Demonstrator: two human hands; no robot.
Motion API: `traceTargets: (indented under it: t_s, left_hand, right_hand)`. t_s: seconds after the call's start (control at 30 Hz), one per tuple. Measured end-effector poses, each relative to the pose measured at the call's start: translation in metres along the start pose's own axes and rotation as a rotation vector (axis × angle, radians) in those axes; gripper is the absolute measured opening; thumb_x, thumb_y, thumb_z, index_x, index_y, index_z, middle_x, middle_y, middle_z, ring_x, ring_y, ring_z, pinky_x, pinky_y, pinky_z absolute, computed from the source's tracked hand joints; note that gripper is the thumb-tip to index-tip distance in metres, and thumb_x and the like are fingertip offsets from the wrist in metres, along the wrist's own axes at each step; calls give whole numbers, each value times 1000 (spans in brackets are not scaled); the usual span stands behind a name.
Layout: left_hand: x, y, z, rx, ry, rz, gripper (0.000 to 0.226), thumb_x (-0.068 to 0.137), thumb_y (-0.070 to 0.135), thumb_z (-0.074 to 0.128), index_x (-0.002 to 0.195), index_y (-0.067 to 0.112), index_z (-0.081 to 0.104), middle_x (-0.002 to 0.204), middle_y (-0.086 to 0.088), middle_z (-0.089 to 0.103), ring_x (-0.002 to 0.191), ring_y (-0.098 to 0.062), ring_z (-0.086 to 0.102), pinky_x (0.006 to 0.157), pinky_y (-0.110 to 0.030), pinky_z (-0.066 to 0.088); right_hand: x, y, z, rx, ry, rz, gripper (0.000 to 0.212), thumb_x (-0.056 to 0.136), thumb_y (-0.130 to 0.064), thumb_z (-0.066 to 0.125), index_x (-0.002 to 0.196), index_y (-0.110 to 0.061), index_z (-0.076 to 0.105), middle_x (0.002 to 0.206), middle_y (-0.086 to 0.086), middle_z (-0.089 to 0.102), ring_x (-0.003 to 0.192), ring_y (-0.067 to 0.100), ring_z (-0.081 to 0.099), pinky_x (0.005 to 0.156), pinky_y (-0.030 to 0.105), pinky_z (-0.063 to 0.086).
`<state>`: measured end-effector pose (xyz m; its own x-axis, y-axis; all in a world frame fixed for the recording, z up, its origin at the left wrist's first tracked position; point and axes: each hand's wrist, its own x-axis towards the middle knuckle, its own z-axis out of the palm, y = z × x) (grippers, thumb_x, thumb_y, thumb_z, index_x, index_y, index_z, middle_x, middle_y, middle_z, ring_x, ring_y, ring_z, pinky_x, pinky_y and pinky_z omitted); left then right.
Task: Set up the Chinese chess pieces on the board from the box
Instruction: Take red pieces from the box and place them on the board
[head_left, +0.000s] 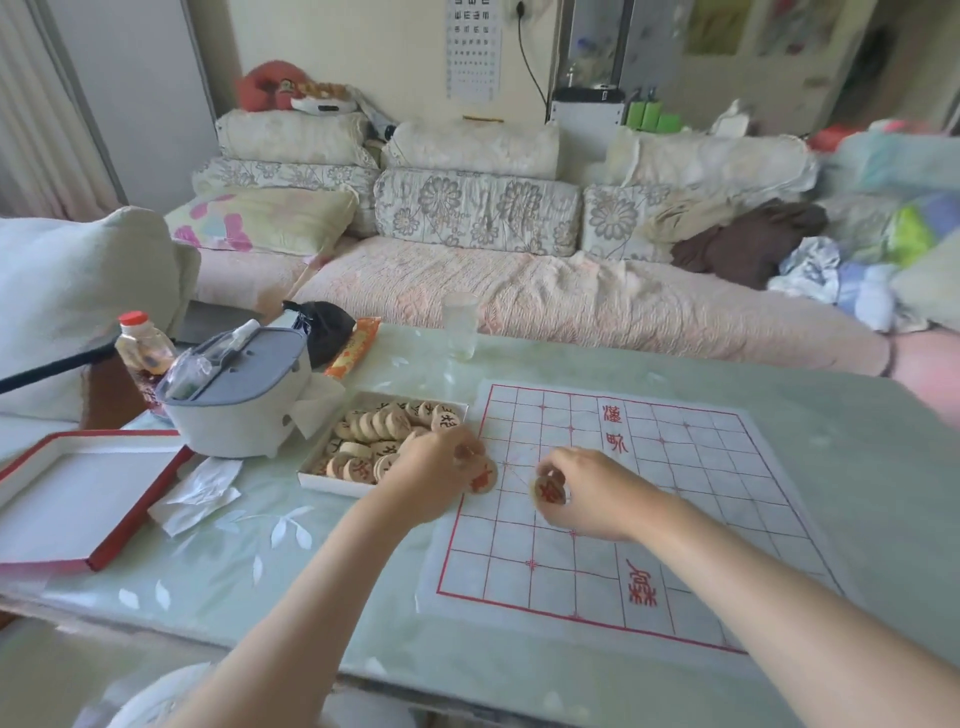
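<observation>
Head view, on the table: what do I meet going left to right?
First the box lid → grey bag → box of pieces → left hand pinching a red piece → right hand pinching a second red piece.

White paper board, red grid (701, 499), lies flat. Shallow white cardboard box (328, 484) just left, heaped with round wooden pieces (374, 428). Two red-marked pieces (549, 490) near board's left edge.

I record red river characters on the board (727, 493), turned sideways and unreadable to me, blurred red marks on the left piece (482, 477) in my left hand (436, 478) and the right piece (549, 489) in my right hand (592, 493), and rows of E-signs on the wall eye chart (471, 47).
</observation>
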<state>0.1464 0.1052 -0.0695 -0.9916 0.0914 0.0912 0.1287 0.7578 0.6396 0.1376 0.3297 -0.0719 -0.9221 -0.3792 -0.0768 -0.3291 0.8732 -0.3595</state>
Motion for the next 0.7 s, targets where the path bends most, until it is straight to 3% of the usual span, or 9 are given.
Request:
traceTargets:
  t_s: [0.17,0.23,0.37,0.53,0.63,0.7]
  left_hand:
    - [-3,15,34,6,-118,20,15,93,29,56,106,30,64,95,15,60,79,-16,61,65,-27,49]
    - [0,18,46,-6,-155,23,15,93,29,55,105,31,64,94,16,60,73,-13,58,60,-25,47]
    - [9,21,63,-18,-227,7,14,94,29,54,103,34,64,96,14,60,84,-20,64,72,-35,55]
    - [17,21,72,-62,-250,12,17,94,28,55,108,31,63,91,18,60,73,-9,58,65,-27,51]
    - [20,22,73,-148,-226,-24,14,91,25,61,103,25,66,87,13,67,72,-9,64,68,-32,55]
    - [21,21,72,-246,-201,-71,13,88,23,65,100,19,68,85,6,71,68,-12,68,63,-28,57]
  right_hand:
    - [-30,30,16,-13,8,68,21,82,-53,47,94,-38,54,97,-17,55,93,7,56,88,31,51]
    - [-36,38,20,-17,-18,86,24,83,-53,50,101,-38,57,103,-17,55,97,8,56,89,29,50]
    - [-40,50,28,-52,-49,80,30,83,-54,54,108,-39,58,110,-17,54,100,10,57,87,29,49]
    - [-33,52,34,-77,-74,43,33,86,-54,52,116,-41,57,115,-18,53,105,12,57,85,28,46]
    - [-26,50,33,-102,-94,42,46,87,-53,53,130,-39,52,123,-17,51,110,14,56,89,30,46]
    - [-21,45,30,-36,-63,36,57,84,-53,60,137,-39,45,127,-18,49,106,9,54,85,28,43]
